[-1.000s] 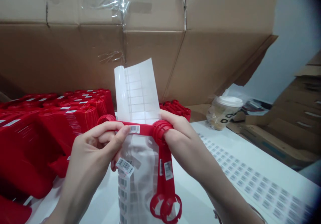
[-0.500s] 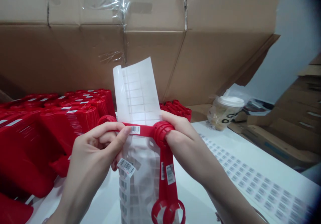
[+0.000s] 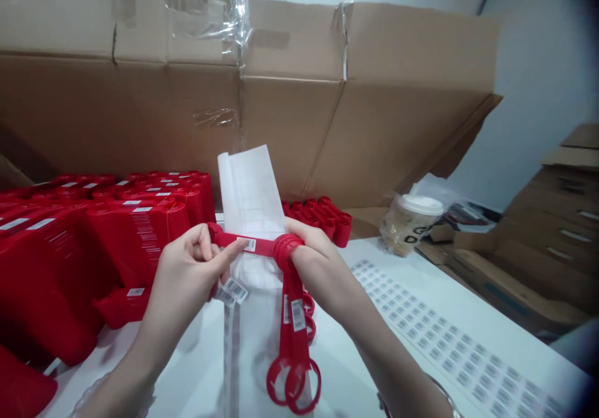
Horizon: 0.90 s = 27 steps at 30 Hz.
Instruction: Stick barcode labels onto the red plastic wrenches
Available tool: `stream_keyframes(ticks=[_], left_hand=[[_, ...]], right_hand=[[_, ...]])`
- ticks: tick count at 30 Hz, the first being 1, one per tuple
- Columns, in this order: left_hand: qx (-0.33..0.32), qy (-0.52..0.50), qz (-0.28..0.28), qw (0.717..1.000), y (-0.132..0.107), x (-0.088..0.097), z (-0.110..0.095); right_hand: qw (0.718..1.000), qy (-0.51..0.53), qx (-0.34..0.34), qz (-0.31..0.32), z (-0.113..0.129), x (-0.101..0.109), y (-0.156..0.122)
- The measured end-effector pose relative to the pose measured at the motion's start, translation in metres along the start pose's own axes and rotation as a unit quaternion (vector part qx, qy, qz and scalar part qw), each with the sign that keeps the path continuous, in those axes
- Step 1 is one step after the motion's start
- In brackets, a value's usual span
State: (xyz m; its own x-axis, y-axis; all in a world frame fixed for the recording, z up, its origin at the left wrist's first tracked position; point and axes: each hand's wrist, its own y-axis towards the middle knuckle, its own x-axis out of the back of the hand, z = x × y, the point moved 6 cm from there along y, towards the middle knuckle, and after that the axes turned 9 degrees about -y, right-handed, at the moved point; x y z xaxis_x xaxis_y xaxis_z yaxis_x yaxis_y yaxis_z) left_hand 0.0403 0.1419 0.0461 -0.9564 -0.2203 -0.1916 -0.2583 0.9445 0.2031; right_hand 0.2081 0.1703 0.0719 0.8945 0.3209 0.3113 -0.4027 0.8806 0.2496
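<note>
Right now the left hand pinches one end of a red strip between thumb and forefinger, with the thumb tip lying just beside a small barcode sticker on the strip's upper face. The right hand is curled shut round the ringed end of the same strip, so the strip lies level and taut between the two hands. That hold seems meant to keep the flat face steady and turned up towards the thumb. A loose sticker hangs at the lower fingers of the left hand; whether it clings to a fingertip or to the sheet I cannot tell.

Below the right hand, more red strips dangle with their rings downward, apparently gathered in the same grip so they stay together. Behind both hands a backing sheet stands upright, its lower part trailing down between the wrists, close enough for the left fingers to reach.

Both forearms come in low over the tabletop, wrists bent inward, knuckles facing each other. Left of the left hand lie stacks of red pieces; right of the right hand lies a label sheet, and beyond it stands a lidded cup. A cardboard box rises behind everything.
</note>
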Motion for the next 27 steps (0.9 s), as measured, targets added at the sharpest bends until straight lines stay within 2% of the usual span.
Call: stream_keyframes(ticks=[4, 7, 8, 10, 12, 14, 17, 22, 27], left_hand=[[0.034, -0.039, 0.057, 0.997, 0.001, 0.0, -0.006], [0.024, -0.137, 0.04, 0.989, -0.006, 0.009, -0.02], [-0.009, -0.157, 0.016, 0.987, -0.009, 0.014, -0.027], [-0.156, -0.147, -0.06, 0.975, -0.019, 0.027, -0.048], [-0.313, -0.069, -0.117, 0.94, -0.034, 0.03, -0.064], [-0.38, 0.032, -0.128, 0.916, -0.039, 0.021, -0.066], [-0.339, 0.123, -0.098, 0.927, -0.027, 0.006, -0.048], [-0.219, 0.057, -0.05, 0.973, -0.008, 0.002, -0.024], [-0.238, 0.105, -0.05, 0.964, -0.01, 0.003, -0.026]], right_hand=[[0.999, -0.025, -0.025, -0.01, -0.008, 0.004, 0.006], [0.999, -0.027, -0.027, -0.017, -0.01, 0.007, 0.007], [0.999, -0.021, -0.025, -0.019, -0.01, 0.008, 0.008], [0.999, -0.005, -0.02, -0.024, -0.011, 0.01, 0.008], [0.999, 0.011, -0.016, -0.032, -0.012, 0.011, 0.008], [0.999, 0.026, -0.01, -0.035, -0.01, 0.009, 0.006], [0.999, 0.05, 0.005, -0.017, -0.002, 0.001, 0.001], [0.998, 0.056, 0.031, 0.005, 0.008, -0.009, -0.004], [0.998, 0.05, 0.025, -0.018, 0.002, -0.006, -0.002]])
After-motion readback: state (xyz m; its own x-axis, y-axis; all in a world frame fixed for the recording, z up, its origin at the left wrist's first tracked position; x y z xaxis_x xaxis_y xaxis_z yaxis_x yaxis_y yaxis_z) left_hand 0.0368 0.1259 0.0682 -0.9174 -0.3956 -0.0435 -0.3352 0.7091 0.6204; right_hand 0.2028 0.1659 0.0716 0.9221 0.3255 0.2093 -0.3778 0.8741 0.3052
